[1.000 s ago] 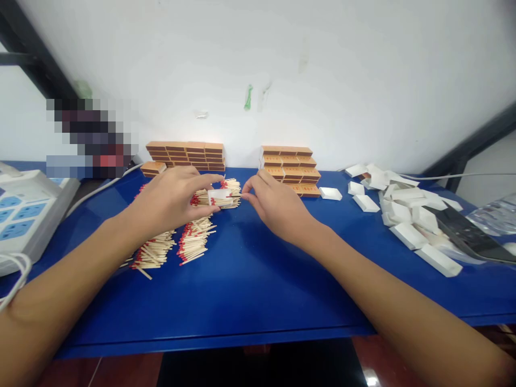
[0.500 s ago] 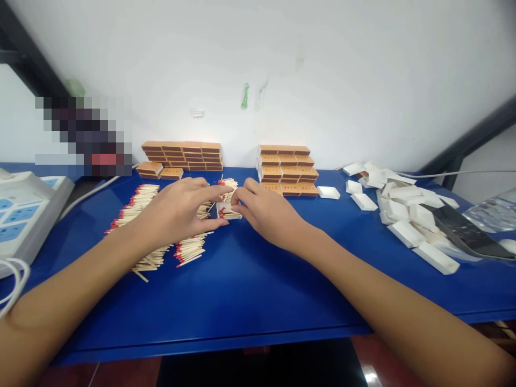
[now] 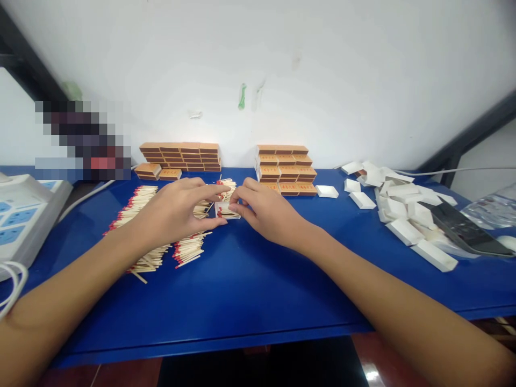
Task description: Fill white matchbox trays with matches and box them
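Observation:
A small white matchbox tray (image 3: 220, 214) with red-tipped matches in it lies on the blue table between my hands. My left hand (image 3: 177, 207) is at its left, thumb and index finger stretched well apart; the thumb tip is at the tray's near left corner. My right hand (image 3: 264, 209) is bent over the tray's right end, thumb and fingers pinched together at the matches. What the pinch holds, if anything, is hidden. A heap of loose matches (image 3: 226, 186) sits just behind the tray. More loose matches (image 3: 188, 250) lie below my left hand, and a long pile (image 3: 135, 207) spreads left of it.
Stacked matchboxes (image 3: 181, 156) and a stepped second stack (image 3: 286, 173) stand against the wall. Several white trays (image 3: 403, 215) are heaped at right beside a dark phone (image 3: 463, 228) and clear plastic (image 3: 495, 207). At left are a power strip (image 3: 24, 220) and white cables (image 3: 86, 199).
The view has shifted slightly. My right fingertips have moved a little within the matches in the tray; my left hand keeps its pose.

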A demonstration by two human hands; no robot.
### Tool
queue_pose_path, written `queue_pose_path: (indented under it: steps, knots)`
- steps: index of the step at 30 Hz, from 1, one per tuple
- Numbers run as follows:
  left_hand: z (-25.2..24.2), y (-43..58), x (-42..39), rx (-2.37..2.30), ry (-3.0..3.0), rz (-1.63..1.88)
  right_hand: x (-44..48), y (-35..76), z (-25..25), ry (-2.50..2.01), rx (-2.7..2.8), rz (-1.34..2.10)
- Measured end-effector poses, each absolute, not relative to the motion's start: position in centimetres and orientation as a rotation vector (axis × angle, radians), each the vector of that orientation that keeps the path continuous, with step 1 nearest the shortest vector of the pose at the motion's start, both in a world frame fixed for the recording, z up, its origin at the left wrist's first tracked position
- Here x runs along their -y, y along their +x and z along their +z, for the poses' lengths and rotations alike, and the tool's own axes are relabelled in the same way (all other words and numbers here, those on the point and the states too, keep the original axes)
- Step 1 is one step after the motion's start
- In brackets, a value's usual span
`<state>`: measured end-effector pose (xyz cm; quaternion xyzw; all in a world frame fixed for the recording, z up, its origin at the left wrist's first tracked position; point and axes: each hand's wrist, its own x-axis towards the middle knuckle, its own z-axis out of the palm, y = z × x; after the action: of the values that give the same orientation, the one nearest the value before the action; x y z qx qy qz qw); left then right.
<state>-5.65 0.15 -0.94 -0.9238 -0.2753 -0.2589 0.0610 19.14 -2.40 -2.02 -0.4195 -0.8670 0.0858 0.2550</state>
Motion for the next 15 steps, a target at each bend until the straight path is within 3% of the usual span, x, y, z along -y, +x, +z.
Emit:
queue_pose_path:
  steps: [15]
  knots:
    - [-1.1, -5.7, -0.2, 0.844, -2.797, -0.765, 2.4, 19.6, -1.9, -1.219, 2.416, 0.399]
